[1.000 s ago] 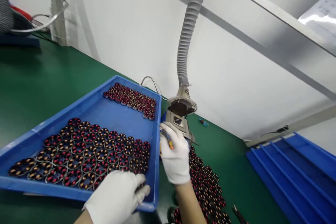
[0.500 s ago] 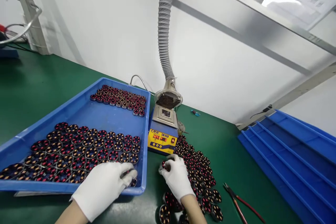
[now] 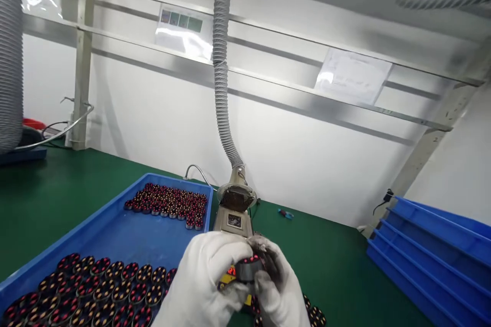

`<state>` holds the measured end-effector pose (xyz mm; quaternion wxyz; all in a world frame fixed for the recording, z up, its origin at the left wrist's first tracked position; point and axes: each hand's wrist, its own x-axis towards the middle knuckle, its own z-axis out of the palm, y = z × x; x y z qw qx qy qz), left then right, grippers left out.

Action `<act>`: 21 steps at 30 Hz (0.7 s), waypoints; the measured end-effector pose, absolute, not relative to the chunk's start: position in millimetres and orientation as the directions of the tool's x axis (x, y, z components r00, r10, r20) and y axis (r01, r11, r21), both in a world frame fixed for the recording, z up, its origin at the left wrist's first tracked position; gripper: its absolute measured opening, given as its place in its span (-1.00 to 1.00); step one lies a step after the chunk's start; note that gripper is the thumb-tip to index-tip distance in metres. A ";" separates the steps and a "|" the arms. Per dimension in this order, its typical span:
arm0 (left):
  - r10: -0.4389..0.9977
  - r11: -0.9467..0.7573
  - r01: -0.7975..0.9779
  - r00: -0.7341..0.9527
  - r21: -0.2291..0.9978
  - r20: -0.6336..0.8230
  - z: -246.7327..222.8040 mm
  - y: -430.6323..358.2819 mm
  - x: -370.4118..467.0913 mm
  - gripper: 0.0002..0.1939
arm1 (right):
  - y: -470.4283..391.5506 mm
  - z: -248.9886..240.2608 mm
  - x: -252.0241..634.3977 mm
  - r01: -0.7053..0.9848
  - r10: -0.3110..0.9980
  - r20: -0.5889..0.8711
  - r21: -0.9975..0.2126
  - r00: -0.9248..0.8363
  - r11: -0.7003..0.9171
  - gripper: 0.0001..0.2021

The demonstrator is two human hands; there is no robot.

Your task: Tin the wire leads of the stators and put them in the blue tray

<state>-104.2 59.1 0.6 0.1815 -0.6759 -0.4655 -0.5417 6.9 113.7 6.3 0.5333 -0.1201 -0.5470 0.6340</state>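
Note:
In front of the soldering machine, my two white-gloved hands meet around one short, round black part (image 3: pixel 248 269) with red spots on its top. My left hand (image 3: pixel 209 278) is closed on its left side, thumb and fingers pressed to it. From the right, my right hand (image 3: pixel 276 283) pinches the same part; its glove fingertips are stained dark. Behind them stands the solder pot (image 3: pixel 233 220), its yellow front with a red display mostly hidden. More round parts (image 3: pixel 314 311) of this kind lie on the table below my right hand.
A blue tray (image 3: pixel 143 237) on the left carries rows of similar parts at its near and far ends. Stacked blue trays (image 3: pixel 433 265) stand at the right. A grey hose (image 3: pixel 221 61) hangs to a fume hood (image 3: pixel 237 196) above the pot. A small blue item (image 3: pixel 285 213) lies behind.
My left hand has left the tray and my right hand has risen from the pile; they have come together around one round part. The view has tilted upward.

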 end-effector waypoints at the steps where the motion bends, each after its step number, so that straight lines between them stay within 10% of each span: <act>1: 0.488 -0.543 0.775 -0.022 0.323 0.872 0.2 61.1 -105.3 -0.69 | 115.4 6.6 12.0 -0.530 0.801 0.442 -0.827 -0.404 0.189 -0.67; 5: 0.639 -0.599 0.607 -0.031 0.522 0.769 -2.7 67.2 -106.0 -0.55 | 129.6 1.7 29.6 -0.426 0.762 0.522 -0.832 -0.383 0.356 -0.72; 8: 0.579 -0.658 0.618 0.050 0.430 0.814 -4.6 70.9 -106.0 -0.72 | 143.3 -7.7 28.8 -0.420 0.709 0.552 -0.824 -0.439 0.381 -0.79; 14: 0.454 -0.620 0.752 0.110 0.225 0.884 -7.5 70.5 -113.8 -0.93 | 151.0 -17.8 25.9 -0.628 0.794 0.347 -0.776 -0.499 -0.056 -0.79; 21: 0.452 -0.635 0.740 0.121 0.223 0.884 -7.4 70.9 -112.2 -0.91 | 152.6 -17.5 24.4 -0.443 0.616 0.538 -0.838 -0.575 0.319 -0.92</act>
